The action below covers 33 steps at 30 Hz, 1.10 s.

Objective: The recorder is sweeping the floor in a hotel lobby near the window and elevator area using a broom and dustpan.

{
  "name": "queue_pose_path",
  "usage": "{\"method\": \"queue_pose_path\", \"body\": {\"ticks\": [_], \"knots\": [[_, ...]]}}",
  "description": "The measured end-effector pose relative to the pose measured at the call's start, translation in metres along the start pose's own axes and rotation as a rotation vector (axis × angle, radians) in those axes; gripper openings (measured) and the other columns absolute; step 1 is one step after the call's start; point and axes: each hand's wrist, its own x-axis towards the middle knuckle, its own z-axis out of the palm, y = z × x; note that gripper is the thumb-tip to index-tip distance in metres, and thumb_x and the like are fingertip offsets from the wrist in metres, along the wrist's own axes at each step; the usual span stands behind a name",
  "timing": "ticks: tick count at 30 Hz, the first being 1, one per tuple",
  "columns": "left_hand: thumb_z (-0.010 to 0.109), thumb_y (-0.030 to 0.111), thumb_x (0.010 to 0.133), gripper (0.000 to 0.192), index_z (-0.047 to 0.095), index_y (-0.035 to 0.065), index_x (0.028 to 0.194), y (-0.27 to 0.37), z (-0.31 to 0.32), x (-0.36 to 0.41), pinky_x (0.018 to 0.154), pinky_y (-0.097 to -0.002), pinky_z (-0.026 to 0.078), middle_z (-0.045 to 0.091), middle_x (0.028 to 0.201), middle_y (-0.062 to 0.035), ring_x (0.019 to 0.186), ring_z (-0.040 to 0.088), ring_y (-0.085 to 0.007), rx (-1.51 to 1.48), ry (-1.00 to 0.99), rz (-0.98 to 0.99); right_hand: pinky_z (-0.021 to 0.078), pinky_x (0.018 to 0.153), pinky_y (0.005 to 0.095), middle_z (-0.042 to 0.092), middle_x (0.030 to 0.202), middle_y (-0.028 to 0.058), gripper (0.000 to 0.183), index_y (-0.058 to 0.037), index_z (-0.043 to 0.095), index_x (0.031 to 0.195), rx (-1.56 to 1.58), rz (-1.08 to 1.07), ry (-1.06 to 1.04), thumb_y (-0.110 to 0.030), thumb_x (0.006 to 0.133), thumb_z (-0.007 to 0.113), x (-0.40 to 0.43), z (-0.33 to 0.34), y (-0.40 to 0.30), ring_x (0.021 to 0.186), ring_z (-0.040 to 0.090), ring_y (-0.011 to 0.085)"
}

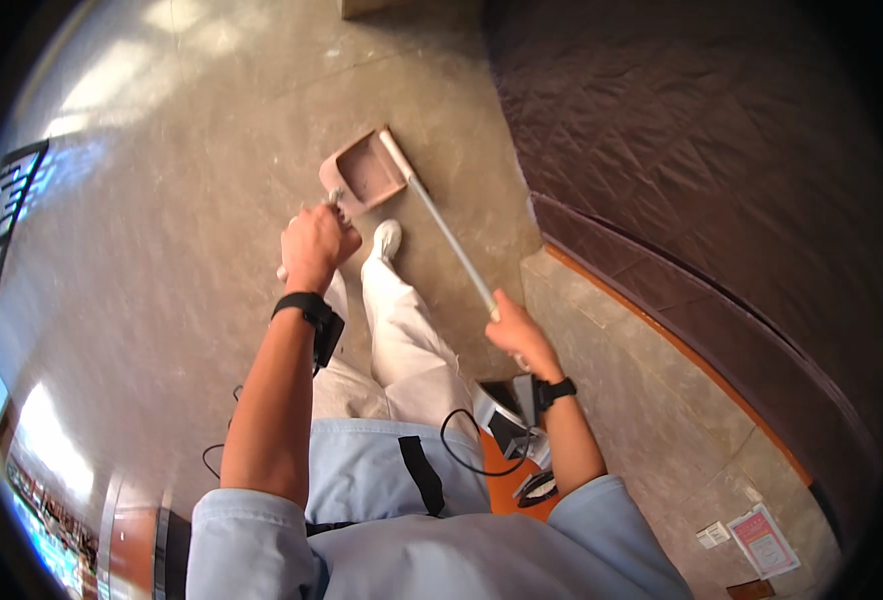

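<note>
A pinkish dustpan (370, 171) rests on the floor ahead of my feet, its wide lip facing left. A grey pole (449, 232) with a pinkish lower sleeve meets the dustpan's right side. My right hand (516, 330) is closed around the upper part of this pole. My left hand (314, 246) is curled around a pale handle (283, 274), most of which the hand hides. A small greyish tip (335, 196) shows just beyond the left fingers, over the dustpan's near-left corner; I cannot tell what it belongs to.
A dark brown panelled surface (674, 157) with an orange lower edge (674, 356) runs along the right. My white shoe (387, 238) stands near the dustpan. An orange object (509, 472) is by my right hip. A black lattice (10, 217) is far left.
</note>
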Motion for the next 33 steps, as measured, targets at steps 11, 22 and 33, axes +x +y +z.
{"method": "queue_pose_path", "body": {"ticks": [11,22,33], "knots": [[0.064,0.047,0.072,0.055,0.065,0.0134,0.116,-0.084,-0.016,-0.062,0.091,-0.0448,0.05,0.067,0.111,-0.0203,0.105,0.063,-0.0367,-0.317,-0.245,-0.14,0.0394,0.039,0.0298,0.064,0.079,0.0083,0.017,-0.0078,0.052,0.098,0.619,0.109,-0.153,-0.009,0.081,0.054,-0.075,0.023,0.045,0.048,0.05,0.0123],[0.056,0.071,0.077,0.07,0.074,0.0067,0.097,-0.281,-0.072,-0.12,0.08,-0.0398,0.052,0.071,0.087,-0.0181,0.089,0.068,-0.0303,-0.755,-0.047,-0.358,0.0374,0.042,0.0267,0.051,0.053,0.0013,0.02,-0.0072,0.056,0.068,0.611,0.408,-0.555,-0.014,0.085,0.064,0.034,0.028,0.074,0.043,0.047,0.013],[0.064,0.051,0.08,0.048,0.075,0.0071,0.097,-0.397,-0.104,-0.128,0.063,-0.0332,0.052,0.068,0.071,-0.0095,0.065,0.066,-0.0206,-1.006,0.374,-0.551,0.0422,0.049,0.029,0.056,0.058,0.0039,0.024,-0.0038,0.06,0.072,0.274,-0.02,-0.396,-0.021,0.088,0.06,0.064,0.001,-0.234,0.049,0.052,0.0142]]}}
